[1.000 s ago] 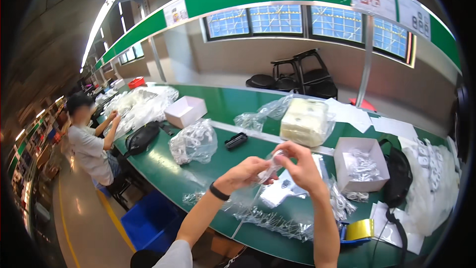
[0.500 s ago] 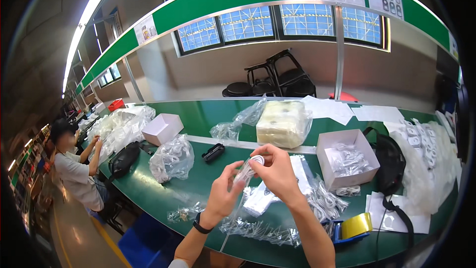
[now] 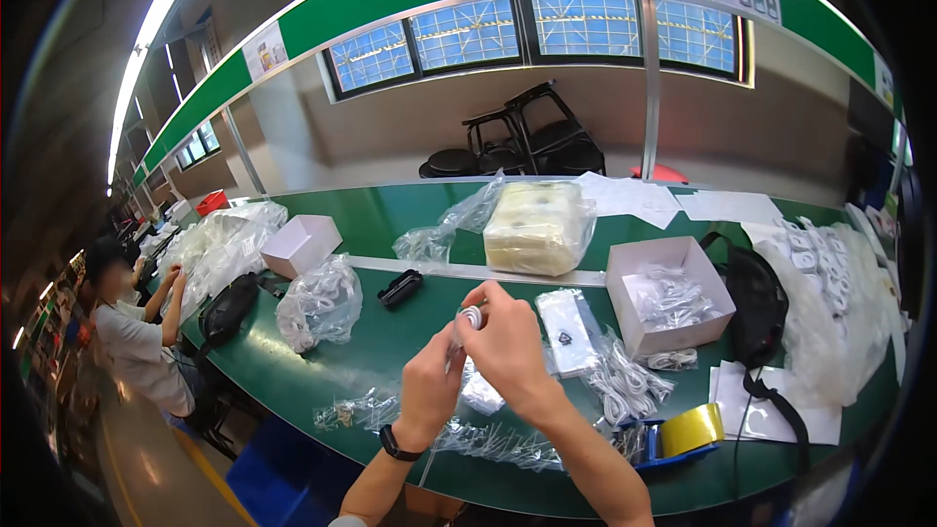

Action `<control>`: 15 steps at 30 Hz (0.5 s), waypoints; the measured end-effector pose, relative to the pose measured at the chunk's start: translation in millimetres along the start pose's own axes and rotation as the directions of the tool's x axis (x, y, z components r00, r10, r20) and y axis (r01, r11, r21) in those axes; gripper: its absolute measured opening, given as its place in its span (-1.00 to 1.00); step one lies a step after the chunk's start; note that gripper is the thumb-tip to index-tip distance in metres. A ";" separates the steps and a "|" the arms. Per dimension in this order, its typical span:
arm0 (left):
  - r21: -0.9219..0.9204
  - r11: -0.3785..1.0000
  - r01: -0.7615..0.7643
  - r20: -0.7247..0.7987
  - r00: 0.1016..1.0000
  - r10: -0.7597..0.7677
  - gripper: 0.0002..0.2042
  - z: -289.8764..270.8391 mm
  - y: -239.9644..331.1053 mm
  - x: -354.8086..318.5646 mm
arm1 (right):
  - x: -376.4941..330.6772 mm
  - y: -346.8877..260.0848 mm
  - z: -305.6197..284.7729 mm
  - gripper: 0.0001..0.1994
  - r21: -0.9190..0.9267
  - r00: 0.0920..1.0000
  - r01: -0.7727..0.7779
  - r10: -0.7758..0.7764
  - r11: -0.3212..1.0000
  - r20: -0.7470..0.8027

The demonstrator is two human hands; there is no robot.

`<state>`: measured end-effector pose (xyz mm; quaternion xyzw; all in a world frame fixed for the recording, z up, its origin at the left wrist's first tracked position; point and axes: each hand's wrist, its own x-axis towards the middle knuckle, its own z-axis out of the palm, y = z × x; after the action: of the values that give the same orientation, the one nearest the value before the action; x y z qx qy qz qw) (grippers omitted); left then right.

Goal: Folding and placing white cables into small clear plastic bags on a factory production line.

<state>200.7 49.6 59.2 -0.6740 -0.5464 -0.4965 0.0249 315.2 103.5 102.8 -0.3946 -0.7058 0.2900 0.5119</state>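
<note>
A small coiled white cable is held up over the green table between my two hands. My right hand pinches the coil from the right, thumb and fingers closed on it. My left hand, with a dark band on its wrist, closes on the coil's lower left side; its fingertips are partly hidden. Below my hands lie clear plastic bags in a loose row. Just right of my right hand are flat white packets and a pile of bundled white cables.
An open white box holds bagged white cables. A blue tape dispenser with yellow tape stands near the front edge. Black bags, a wrapped cream stack and a black object lie around. A co-worker sits at left.
My hands have come closer together around the coil, and my left fingers have closed in. The whole view has shifted slightly, moving the table's contents left and up.
</note>
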 end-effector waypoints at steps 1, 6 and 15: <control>-0.023 1.000 0.008 -0.009 1.000 -0.008 -0.70 2.1 1.4 1.4 | -1.9 -2.7 1.2 -0.83 -0.106 1.000 -0.027 0.026 0.994 -0.015; -0.043 0.996 0.075 0.026 0.997 -0.074 -0.73 8.9 -15.8 -1.7 | -3.1 -5.9 -2.8 -0.77 -0.183 0.999 -0.025 0.029 0.983 0.019; -0.690 0.525 0.498 0.500 0.852 -0.151 -0.70 -13.6 -21.1 3.3 | 14.2 10.2 -26.5 -0.72 -0.071 0.948 0.269 -0.252 0.960 0.194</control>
<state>175.6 52.5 57.5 -0.5771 -0.3760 -0.5421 -0.4813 340.8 121.1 109.7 -0.2938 -0.8089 0.2205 0.4591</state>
